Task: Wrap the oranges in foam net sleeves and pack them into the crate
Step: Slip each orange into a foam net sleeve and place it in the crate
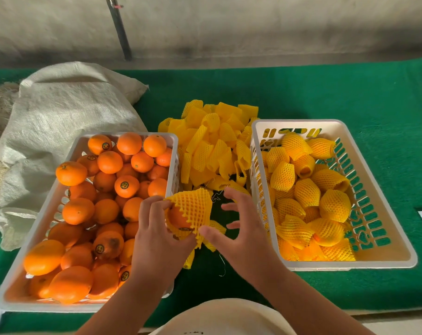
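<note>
Half-sleeved orange [179, 217] at lower centre of the frame, yellow net sleeve [193, 209] over its upper right side. Gripped by left hand [156, 228]; right hand [241, 223] just beside, fingers spread, holding nothing. Packing crate [398, 250] off to the right, nearer that empty hand.

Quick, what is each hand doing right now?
Left hand: holds an orange half inside a foam net sleeve.
Right hand: open, fingers spread, thumb at the sleeve's edge.
</note>
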Demonstrator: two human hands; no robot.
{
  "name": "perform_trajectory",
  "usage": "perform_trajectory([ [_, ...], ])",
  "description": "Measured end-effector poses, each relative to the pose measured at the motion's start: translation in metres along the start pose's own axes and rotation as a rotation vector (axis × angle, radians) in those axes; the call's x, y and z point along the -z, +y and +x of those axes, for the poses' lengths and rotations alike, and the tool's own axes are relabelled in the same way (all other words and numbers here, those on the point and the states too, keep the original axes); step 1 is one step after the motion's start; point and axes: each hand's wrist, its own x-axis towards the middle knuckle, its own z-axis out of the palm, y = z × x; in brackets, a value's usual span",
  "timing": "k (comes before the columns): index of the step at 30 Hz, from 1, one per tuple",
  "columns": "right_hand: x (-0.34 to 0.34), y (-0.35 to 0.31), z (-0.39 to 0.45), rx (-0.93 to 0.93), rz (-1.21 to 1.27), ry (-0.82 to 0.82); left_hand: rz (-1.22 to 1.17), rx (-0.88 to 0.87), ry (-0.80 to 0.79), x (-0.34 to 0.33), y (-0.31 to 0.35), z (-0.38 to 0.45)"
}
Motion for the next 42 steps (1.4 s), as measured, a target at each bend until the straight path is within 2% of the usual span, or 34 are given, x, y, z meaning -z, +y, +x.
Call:
perform_trajectory([
  [3, 0.002, -0.002, 0.011, -0.123, 0.075, -0.173, -0.015, -0.044, -0.016, -0.002, 0.008, -0.005],
  [6, -0.005, -0.006, 0.011, -0.147, 0.084, -0.233, -0.009, -0.077, -0.025, -0.004, 0.016, -0.008],
  [19, -0.017, -0.005, 0.006, -0.184, 0.025, 0.023, 0.006, -0.078, -0.07, -0.009, 0.018, -0.017],
  [30, -0.014, 0.006, 0.007, -0.234, 0.015, 0.117, -0.005, -0.145, -0.092, -0.014, 0.02, -0.023],
  [32, -0.009, 0.013, 0.007, -0.22, 0.0, 0.119, -0.065, -0.172, -0.121, -0.014, 0.019, -0.023],
  [36, 0.001, 0.024, 0.007, -0.216, -0.023, 0.124, -0.27, -0.055, -0.168, -0.012, 0.019, -0.021],
  [39, 0.014, 0.032, 0.009, -0.222, -0.015, 0.154, -0.189, -0.05, -0.199, -0.011, 0.008, -0.014],
  [42, 0.035, 0.046, 0.015, -0.239, 0.03, 0.204, 0.046, -0.098, -0.183, -0.008, -0.018, -0.006],
])
